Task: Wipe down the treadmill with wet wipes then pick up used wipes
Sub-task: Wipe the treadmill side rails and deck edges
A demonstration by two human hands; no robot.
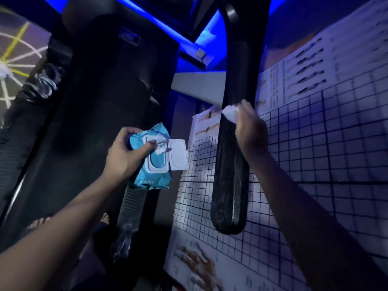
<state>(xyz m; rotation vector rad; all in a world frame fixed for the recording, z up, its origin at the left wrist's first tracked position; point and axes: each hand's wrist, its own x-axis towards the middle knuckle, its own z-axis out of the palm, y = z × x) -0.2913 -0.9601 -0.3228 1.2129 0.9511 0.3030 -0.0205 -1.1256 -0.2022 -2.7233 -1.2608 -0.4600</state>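
My right hand [251, 127] presses a white wet wipe [230, 113] against the treadmill's black right handrail [230, 185], which looks wet and shiny below the hand. My left hand [126, 153] grips a blue pack of wet wipes [152, 156] with its white flip lid open and a wipe poking out of the opening. The dark treadmill deck [100, 122] runs below on the left. A crumpled used wipe [123, 238] lies on the ribbed side rail, and another crumpled wipe [45, 82] lies on the left side.
A white gridded poster [315, 164] with exercise pictures covers the wall right of the handrail. Blue light strips [163, 26] glow ahead. A floor with yellow and white lines [14, 53] shows at far left. My bare feet [100, 219] are near the side rail.
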